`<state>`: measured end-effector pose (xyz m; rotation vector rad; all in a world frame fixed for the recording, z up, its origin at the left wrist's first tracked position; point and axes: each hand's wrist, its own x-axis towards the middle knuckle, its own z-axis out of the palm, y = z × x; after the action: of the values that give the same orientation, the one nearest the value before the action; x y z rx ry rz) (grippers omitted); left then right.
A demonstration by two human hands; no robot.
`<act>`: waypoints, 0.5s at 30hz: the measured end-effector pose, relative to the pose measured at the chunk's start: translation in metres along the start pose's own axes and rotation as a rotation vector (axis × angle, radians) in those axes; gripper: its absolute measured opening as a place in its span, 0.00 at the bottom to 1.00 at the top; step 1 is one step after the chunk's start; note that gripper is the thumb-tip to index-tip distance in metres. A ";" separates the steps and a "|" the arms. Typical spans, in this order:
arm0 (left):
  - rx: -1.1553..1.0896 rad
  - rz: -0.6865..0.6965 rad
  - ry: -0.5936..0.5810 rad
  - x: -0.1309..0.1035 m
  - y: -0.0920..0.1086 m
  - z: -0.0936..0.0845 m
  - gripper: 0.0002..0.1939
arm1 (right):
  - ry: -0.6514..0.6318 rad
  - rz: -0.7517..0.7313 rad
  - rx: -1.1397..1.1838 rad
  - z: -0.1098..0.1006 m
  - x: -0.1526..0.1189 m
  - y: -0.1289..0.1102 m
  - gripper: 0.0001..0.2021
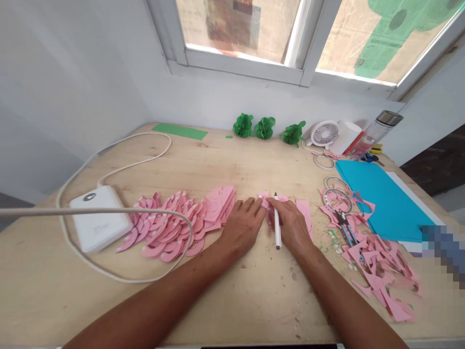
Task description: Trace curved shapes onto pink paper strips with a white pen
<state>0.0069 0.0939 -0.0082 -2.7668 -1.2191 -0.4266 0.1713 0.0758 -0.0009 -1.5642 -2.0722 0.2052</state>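
Observation:
My left hand (244,223) lies palm down on the wooden table, its fingertips at the left edge of a small pink paper piece (263,196). Close on its right, my right hand (290,220) has its fingers bent around a white pen (277,225), whose dark tip points away from me. That hand's fingertips also touch the pink piece, which they partly cover. Beside my left hand are folded pink sheets (220,203) and a heap of curved pink cutouts (174,220). Another pink sheet (304,213) lies right of my right hand.
A white power bank (100,218) with a looping cable sits left. Pink scraps (381,271), scissors (348,232), tape rings and blue sheets (385,203) lie right. Green paper shapes (265,128), a small fan (325,134) and a bottle (378,131) stand behind.

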 end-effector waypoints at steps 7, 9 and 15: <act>-0.005 -0.001 0.003 0.000 0.000 0.001 0.15 | -0.003 0.001 -0.007 0.000 0.000 0.000 0.23; -0.007 -0.002 -0.004 0.000 0.000 0.001 0.15 | -0.003 0.004 -0.010 0.000 0.000 -0.001 0.23; 0.003 -0.005 -0.014 0.000 0.001 0.001 0.14 | 0.003 0.001 -0.013 0.000 -0.001 -0.001 0.22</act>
<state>0.0078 0.0936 -0.0089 -2.7698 -1.2297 -0.4061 0.1706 0.0750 -0.0009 -1.5728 -2.0744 0.1899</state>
